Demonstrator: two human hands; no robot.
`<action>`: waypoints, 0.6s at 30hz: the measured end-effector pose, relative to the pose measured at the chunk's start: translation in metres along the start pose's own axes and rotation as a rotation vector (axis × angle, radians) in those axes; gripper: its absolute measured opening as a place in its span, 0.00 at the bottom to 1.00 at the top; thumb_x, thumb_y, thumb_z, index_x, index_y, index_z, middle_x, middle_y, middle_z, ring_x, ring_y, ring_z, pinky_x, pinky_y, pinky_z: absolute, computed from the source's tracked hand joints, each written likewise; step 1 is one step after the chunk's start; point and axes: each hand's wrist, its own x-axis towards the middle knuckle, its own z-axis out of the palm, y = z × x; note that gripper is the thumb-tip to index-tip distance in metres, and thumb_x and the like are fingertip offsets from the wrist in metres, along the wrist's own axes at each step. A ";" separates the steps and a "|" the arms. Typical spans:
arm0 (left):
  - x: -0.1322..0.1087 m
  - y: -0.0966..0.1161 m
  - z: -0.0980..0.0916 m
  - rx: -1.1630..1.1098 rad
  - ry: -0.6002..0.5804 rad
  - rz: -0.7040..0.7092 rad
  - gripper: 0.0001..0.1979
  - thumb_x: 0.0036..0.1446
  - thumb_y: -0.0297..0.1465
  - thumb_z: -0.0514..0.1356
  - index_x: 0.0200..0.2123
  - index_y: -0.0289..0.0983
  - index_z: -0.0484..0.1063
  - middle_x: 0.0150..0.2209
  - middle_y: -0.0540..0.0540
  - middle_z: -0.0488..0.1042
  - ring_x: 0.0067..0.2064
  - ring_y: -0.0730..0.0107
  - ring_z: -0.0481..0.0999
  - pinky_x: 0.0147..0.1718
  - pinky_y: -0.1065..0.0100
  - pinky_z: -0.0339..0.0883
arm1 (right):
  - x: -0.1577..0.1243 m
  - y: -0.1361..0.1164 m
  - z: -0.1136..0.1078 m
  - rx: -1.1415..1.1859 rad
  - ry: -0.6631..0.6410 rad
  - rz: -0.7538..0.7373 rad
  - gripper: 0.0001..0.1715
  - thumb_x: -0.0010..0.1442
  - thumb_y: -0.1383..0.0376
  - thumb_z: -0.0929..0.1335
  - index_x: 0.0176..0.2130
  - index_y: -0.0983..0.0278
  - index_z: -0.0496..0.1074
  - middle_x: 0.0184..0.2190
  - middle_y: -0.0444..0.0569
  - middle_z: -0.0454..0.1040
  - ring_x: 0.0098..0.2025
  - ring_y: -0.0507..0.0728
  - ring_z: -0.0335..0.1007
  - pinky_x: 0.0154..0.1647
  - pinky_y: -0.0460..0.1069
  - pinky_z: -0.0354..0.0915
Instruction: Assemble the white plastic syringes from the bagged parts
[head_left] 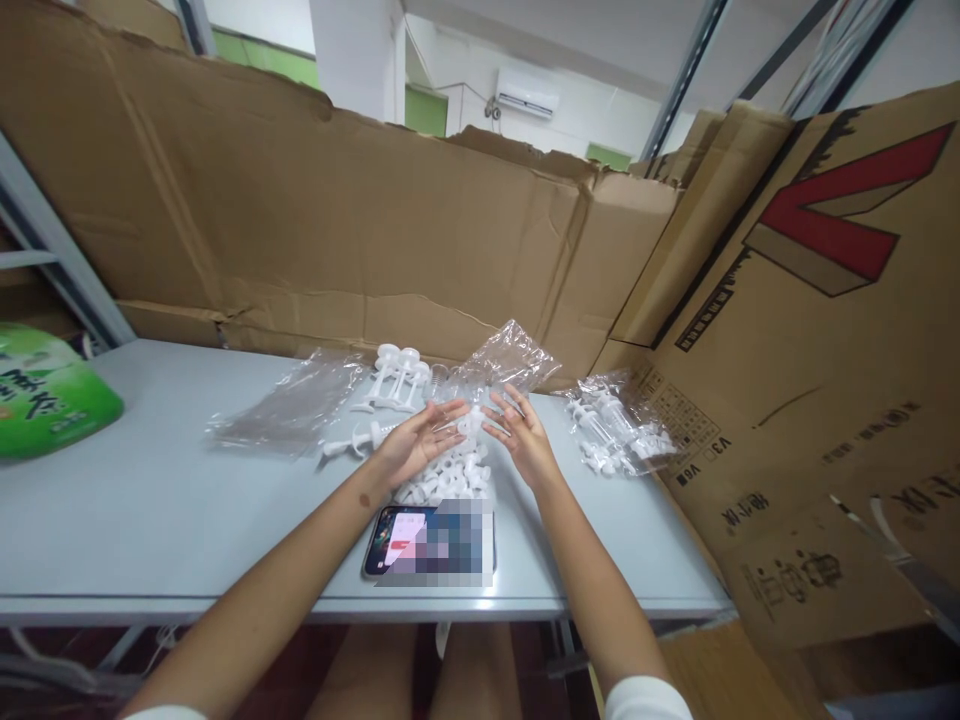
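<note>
My left hand point(414, 440) and my right hand point(522, 432) hover close together over a heap of small white plastic parts point(450, 478) in the middle of the grey table point(165, 520). Both hands face each other with fingers stretched out and slightly spread. A small white part point(469, 424) sits between the fingertips; whether either hand grips it is unclear. More white parts point(399, 378) stand upright just behind the hands. A phone point(429, 541) with a lit screen lies flat in front of the heap.
An empty clear plastic bag point(289, 410) lies left of the hands, another clear bag point(504, 362) behind them. A bag filled with white parts point(619, 426) lies at the right. A green packet point(45, 392) sits at far left. Cardboard walls point(360, 230) enclose the table's back and right.
</note>
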 end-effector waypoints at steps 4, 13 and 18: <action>0.001 -0.001 -0.001 -0.003 0.009 -0.005 0.17 0.60 0.36 0.48 0.43 0.33 0.71 0.53 0.39 0.66 0.48 0.65 0.70 0.52 0.60 0.61 | -0.001 0.004 0.003 0.013 0.013 0.020 0.28 0.48 0.63 0.70 0.49 0.53 0.63 0.48 0.46 0.70 0.43 0.55 0.71 0.44 0.53 0.68; 0.001 0.001 -0.008 0.253 0.156 -0.012 0.16 0.57 0.38 0.53 0.37 0.32 0.74 0.44 0.39 0.73 0.44 0.66 0.72 0.44 0.68 0.64 | 0.005 0.006 -0.006 0.024 0.123 0.053 0.23 0.46 0.65 0.71 0.44 0.60 0.65 0.40 0.49 0.74 0.38 0.56 0.74 0.40 0.53 0.70; 0.001 0.007 -0.010 0.485 0.199 -0.016 0.19 0.50 0.44 0.57 0.34 0.33 0.74 0.40 0.40 0.75 0.41 0.66 0.72 0.41 0.68 0.63 | 0.012 0.004 -0.020 0.031 0.237 0.047 0.23 0.46 0.67 0.71 0.43 0.61 0.65 0.37 0.47 0.75 0.36 0.55 0.74 0.41 0.54 0.70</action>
